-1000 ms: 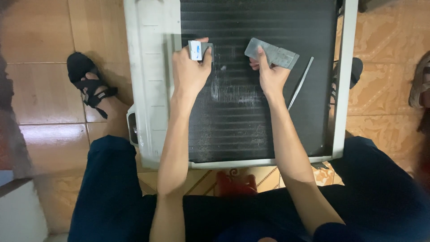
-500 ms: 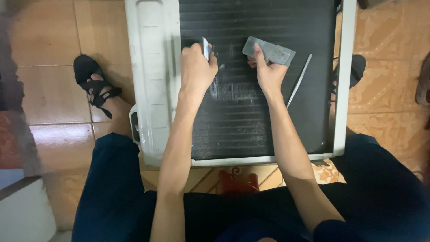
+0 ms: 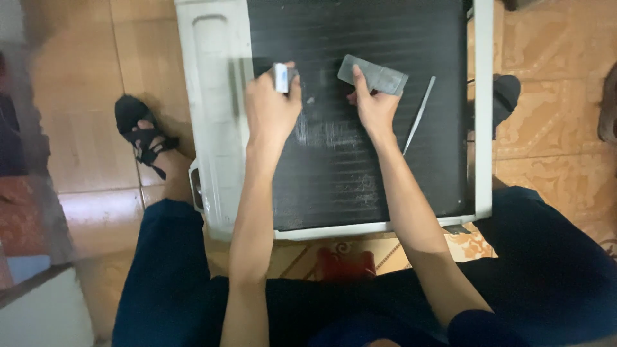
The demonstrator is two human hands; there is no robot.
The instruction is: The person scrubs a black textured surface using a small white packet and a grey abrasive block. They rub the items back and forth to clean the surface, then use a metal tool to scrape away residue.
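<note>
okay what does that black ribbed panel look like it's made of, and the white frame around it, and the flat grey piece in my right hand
Black ribbed panel: probably thin metal fins, matte dark, judging by the fine parallel lines and pale scuffed patches. White frame: looks like painted sheet metal or plastic, dull off-white with moulded edges; the look leaves it open. Flat grey piece under the right hand: smooth, dull grey, possibly metal or plastic.

Compared with half a second earlier, the left hand (image 3: 273, 106) turns the small white tool (image 3: 281, 77) so its flat face shows again above the dark fin panel (image 3: 360, 167).
</note>
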